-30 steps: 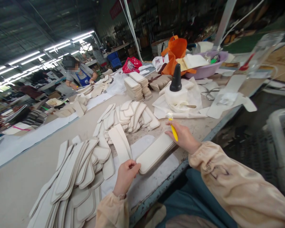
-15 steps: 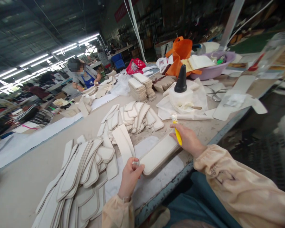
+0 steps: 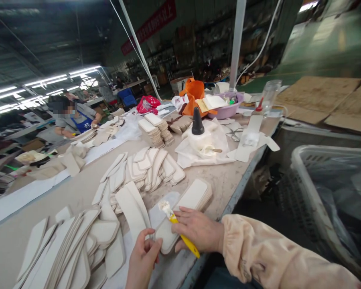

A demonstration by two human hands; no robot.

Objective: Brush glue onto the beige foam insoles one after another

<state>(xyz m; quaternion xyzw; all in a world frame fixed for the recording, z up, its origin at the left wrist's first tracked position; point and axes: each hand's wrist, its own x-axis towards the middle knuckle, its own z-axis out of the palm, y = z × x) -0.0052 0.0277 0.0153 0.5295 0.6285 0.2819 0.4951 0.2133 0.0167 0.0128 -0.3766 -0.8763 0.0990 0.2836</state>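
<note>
A neat stack of long, cream-coloured rounded panels (image 3: 195, 194) lies near the table's front edge. My left hand (image 3: 144, 255) pinches the near end of the top panel between thumb and fingers. Across the stack's middle rests my right hand (image 3: 198, 229), fingers stretched, with a yellow-handled brush (image 3: 190, 245) held against the palm. White paste coats the bristles, which point left. Beside the stack, two loose panels (image 3: 130, 206) lean on other pieces. Behind stands a white paste-covered container with a black cone (image 3: 197, 122) on top, a small stick in the paste.
Fanned piles of panels (image 3: 69, 249) spread on the left, with more pieces (image 3: 150, 164) behind. A lilac basin (image 3: 228, 110), an orange bag (image 3: 195, 90) and scissors (image 3: 235, 134) lie farther back. A grey plastic basket (image 3: 301, 154) stands right of the table. A co-worker (image 3: 75, 116) works at far left.
My right hand has come down toward me along the stack, from its far end to its middle, with the brush. My left hand stays at the near end. The view has swung right.
</note>
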